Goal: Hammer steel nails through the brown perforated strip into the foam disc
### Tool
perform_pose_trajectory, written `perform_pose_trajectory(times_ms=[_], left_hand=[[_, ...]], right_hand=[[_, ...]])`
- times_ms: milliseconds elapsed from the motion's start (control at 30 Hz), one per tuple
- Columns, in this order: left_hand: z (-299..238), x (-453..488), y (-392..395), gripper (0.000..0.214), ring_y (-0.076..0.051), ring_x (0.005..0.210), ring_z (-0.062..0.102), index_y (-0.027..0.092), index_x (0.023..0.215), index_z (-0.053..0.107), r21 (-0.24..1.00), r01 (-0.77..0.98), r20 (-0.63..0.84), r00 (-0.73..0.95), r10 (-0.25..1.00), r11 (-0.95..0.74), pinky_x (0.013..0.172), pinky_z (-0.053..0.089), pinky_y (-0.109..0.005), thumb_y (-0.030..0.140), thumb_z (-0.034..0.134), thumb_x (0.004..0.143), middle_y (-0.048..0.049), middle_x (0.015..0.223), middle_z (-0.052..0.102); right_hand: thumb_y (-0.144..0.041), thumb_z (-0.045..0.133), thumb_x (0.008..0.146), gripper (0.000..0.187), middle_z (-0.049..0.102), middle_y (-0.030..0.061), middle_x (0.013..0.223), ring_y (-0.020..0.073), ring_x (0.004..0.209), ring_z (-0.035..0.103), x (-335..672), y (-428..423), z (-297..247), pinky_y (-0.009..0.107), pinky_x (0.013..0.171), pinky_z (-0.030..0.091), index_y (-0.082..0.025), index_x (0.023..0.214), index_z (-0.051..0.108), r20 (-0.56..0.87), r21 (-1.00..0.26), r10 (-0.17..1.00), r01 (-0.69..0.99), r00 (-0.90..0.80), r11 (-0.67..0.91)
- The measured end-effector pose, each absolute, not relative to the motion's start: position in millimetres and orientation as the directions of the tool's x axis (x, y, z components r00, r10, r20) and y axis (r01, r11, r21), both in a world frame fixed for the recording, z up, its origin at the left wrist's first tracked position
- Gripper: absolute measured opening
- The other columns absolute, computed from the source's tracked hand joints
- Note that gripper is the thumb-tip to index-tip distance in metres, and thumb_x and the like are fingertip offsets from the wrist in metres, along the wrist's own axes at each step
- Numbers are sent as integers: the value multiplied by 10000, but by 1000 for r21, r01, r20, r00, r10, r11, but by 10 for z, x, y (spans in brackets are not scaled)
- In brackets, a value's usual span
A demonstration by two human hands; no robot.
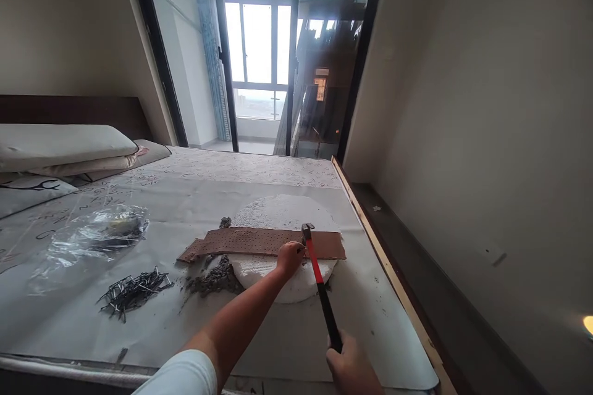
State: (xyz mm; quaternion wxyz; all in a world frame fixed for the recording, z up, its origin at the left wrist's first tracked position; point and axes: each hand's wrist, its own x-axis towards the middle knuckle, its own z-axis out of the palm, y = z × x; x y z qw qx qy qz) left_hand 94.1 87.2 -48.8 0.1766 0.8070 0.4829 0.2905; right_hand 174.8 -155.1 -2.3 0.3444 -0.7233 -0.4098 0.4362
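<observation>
The right hand [351,365] is near the bed's near edge, towards the corner where that edge meets the wood-trimmed right edge. Its grip is closed around the black handle end of a hammer [317,268], whose red shaft slants away over a brown board [250,241]. The hammer's head is at the board, just beyond the left hand [290,258]; whether they touch I cannot tell. The left hand's grip is curled at the board's near side, fingers bent in; how tightly it closes, and on what, I cannot tell.

The board, dotted with small marks, lies across a round white slab [282,210], nearer the bed's right edge than its headboard, its left end jutting past the slab. Grey crumbs [217,278] lie against the slab's left side. Further left, towards the near edge, is a loose heap of nails [134,291]; beyond it, a clear plastic bag [102,234] lies crumpled. Pillows [65,145] rest by the headboard [69,111].
</observation>
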Motion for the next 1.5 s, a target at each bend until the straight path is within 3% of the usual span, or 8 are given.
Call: perform_pose_trajectory(times_ms=[133, 233, 400, 600, 767, 1000, 1267, 1500], left_hand=[[-501, 936, 874, 272, -132, 576, 500, 161, 581, 640, 579, 661, 284, 384, 879, -476, 548, 292, -244, 217, 471, 786, -38, 625, 597], [-506, 936, 872, 266, -134, 594, 499, 162, 570, 632, 581, 655, 300, 381, 875, -484, 553, 285, -243, 212, 478, 781, -36, 615, 585], [-493, 937, 859, 257, -130, 569, 482, 156, 546, 623, 554, 680, 269, 400, 876, -480, 534, 263, -245, 206, 488, 758, -37, 612, 570], [-475, 945, 846, 248, -144, 618, 510, 167, 543, 633, 548, 678, 287, 398, 871, -490, 567, 300, -251, 197, 490, 743, -39, 623, 586], [-442, 929, 834, 221, -147, 622, 532, 166, 545, 641, 574, 660, 274, 402, 873, -484, 573, 325, -247, 179, 508, 722, -46, 637, 608], [-488, 887, 866, 149, -135, 656, 544, 163, 681, 633, 806, 421, 342, 242, 908, -416, 601, 382, -228, 168, 485, 665, -29, 701, 632], [-460, 847, 922, 129, -98, 509, 385, 189, 522, 421, 934, 252, 241, 76, 967, -253, 502, 293, -210, 247, 401, 635, 49, 498, 395], [-173, 700, 847, 107, -84, 473, 381, 185, 545, 436, 982, 60, 175, 100, 979, -182, 466, 288, -203, 275, 433, 603, 46, 503, 428]], right_hand=[[-184, 453, 684, 33, 408, -9, 565, 127, 518, 395, 1736, -1577, -25, 239, 522, 316, -186, 686, 485, -289, -868, 906, 315, 311, -384], [-174, 454, 676, 74, 470, 10, 608, 146, 568, 444, 1737, -1583, -49, 241, 554, 341, -184, 729, 505, -238, -870, 919, 352, 315, -346], [-161, 468, 667, 30, 495, 30, 609, 148, 576, 456, 1709, -1583, -91, 239, 553, 347, -175, 668, 495, -324, -827, 904, 379, 280, -414], [-177, 461, 664, 51, 492, 10, 615, 151, 596, 466, 1710, -1610, -163, 234, 584, 356, -186, 698, 498, -205, -875, 929, 369, 308, -315], [-168, 475, 652, 35, 513, 28, 626, 158, 604, 472, 1759, -1569, -218, 248, 585, 364, -178, 667, 506, -306, -854, 907, 338, 288, -396], [-190, 471, 672, 4, 422, -22, 569, 118, 532, 403, 1771, -1650, -103, 221, 519, 329, -190, 670, 467, -213, -899, 920, 302, 330, -317], [-223, 486, 661, 156, 572, 53, 677, 169, 642, 547, 1691, -1588, -231, 235, 577, 387, -144, 763, 572, -388, -851, 866, 239, 314, -468], [-255, 436, 653, 166, 352, -61, 456, 114, 423, 369, 1701, -1673, -232, 225, 428, 300, -156, 759, 516, -348, -893, 897, 192, 273, -406]])
